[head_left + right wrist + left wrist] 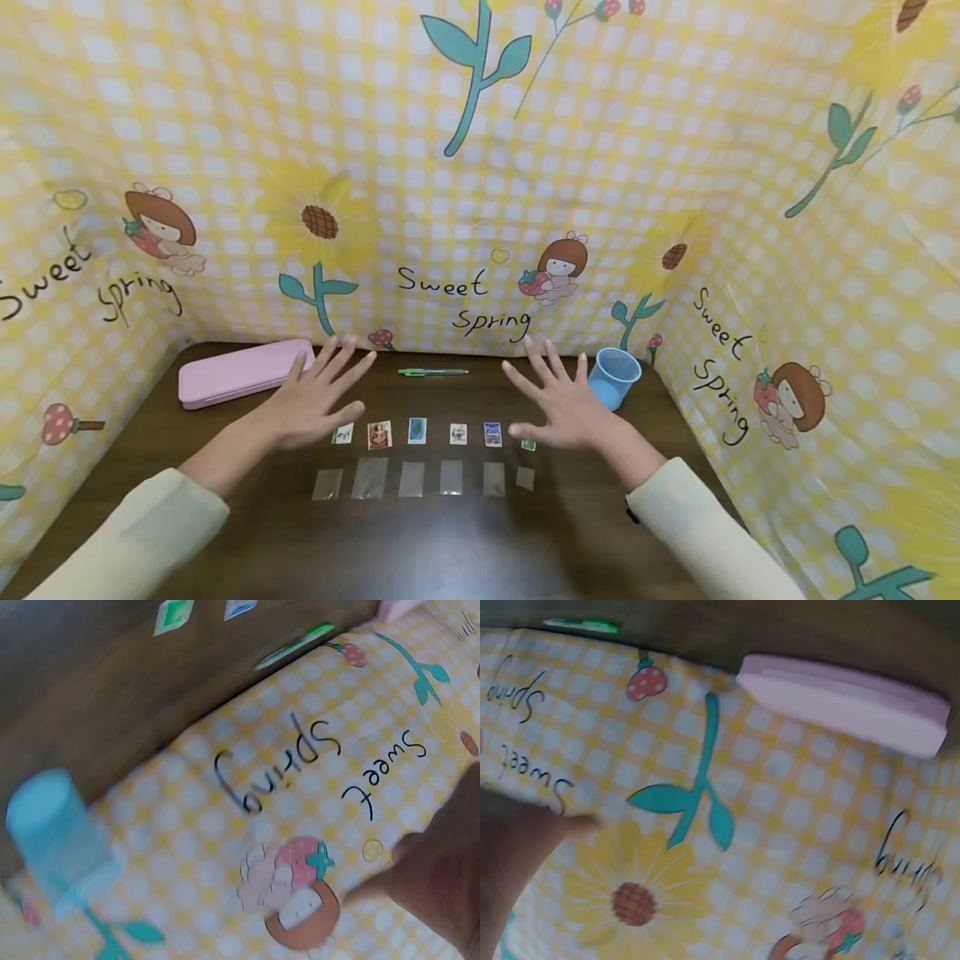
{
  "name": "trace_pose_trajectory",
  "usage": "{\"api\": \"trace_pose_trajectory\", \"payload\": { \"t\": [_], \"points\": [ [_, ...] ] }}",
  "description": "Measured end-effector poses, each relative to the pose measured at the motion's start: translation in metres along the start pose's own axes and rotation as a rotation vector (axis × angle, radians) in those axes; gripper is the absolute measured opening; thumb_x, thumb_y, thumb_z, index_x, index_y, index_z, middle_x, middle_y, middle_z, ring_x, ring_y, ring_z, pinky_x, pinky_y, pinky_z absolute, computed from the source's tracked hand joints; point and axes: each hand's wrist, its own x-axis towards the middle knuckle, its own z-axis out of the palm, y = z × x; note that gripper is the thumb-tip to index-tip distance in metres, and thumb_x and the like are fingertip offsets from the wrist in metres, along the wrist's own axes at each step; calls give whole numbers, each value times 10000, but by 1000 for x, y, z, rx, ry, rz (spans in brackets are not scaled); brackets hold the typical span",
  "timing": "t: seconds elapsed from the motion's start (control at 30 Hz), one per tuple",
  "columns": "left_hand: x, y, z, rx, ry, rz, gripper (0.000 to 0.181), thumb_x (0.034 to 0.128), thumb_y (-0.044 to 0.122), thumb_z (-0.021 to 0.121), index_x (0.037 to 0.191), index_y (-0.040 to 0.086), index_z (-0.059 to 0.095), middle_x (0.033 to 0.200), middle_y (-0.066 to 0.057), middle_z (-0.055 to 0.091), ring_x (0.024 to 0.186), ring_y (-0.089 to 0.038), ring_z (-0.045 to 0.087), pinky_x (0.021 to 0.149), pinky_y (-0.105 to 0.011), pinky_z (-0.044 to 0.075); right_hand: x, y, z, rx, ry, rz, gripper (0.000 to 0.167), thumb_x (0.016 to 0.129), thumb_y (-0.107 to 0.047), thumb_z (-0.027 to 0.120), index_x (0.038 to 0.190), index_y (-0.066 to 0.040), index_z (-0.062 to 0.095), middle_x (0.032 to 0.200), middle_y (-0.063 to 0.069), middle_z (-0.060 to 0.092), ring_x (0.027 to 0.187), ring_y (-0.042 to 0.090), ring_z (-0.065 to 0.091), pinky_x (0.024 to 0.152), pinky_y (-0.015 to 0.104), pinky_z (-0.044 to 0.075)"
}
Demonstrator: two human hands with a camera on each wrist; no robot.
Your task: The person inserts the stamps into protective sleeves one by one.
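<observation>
My left hand (311,404) hovers above the table's left side, fingers spread and straight, holding nothing. Spread in the same way, my right hand (566,408) is held up in front of the blue cup (617,379). Below and between them lies a row of several small stamp-like picture cards, among them a brown one (379,435) and a blue one (417,431). The left hand partly covers the leftmost card (344,433), and the right hand partly hides the green card (528,445). Nearer me runs a row of small clear plastic sleeves (411,479) of differing sizes.
A pink case (247,373) lies at the back left of the dark wooden table (420,550). A green pen (433,372) lies along the back. Yellow checked cloth (450,208) walls in the back and both sides.
</observation>
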Motion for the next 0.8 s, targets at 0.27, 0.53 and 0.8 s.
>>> {"api": "trace_pose_trajectory", "payload": {
  "t": [0.27, 0.53, 0.8],
  "points": [
    [12, -22, 19, 15, 171, -7, 400, 912, 374, 598, 1223, 124, 619, 1178, -106, 631, 1071, -314, 585, 890, -521, 426, 52, -66, 50, 27, 205, -11, 295, 915, -404, 554, 1131, -245, 677, 1161, -18, 655, 1251, 261, 476, 1064, 513, 279],
    [21, -51, 67, -33, -71, -149, 125, 848, 245, 679, 921, 149, 710, 901, -16, 634, 814, -220, 619, 691, -431, 491, 95, -152, 91, -28, -3, -30, 204, 909, -410, 542, 989, -349, 720, 1003, -121, 687, 920, 126, 614, 769, 311, 461],
    [13, -60, 86, 12, -120, -196, 209, 831, 317, 703, 958, 152, 688, 949, -54, 600, 850, -277, 599, 759, -527, 443, 121, -209, 121, -114, -185, 50, 316, 885, -598, 494, 1028, -387, 680, 1114, -115, 614, 1007, 140, 556, 807, 333, 428]
  ]
}}
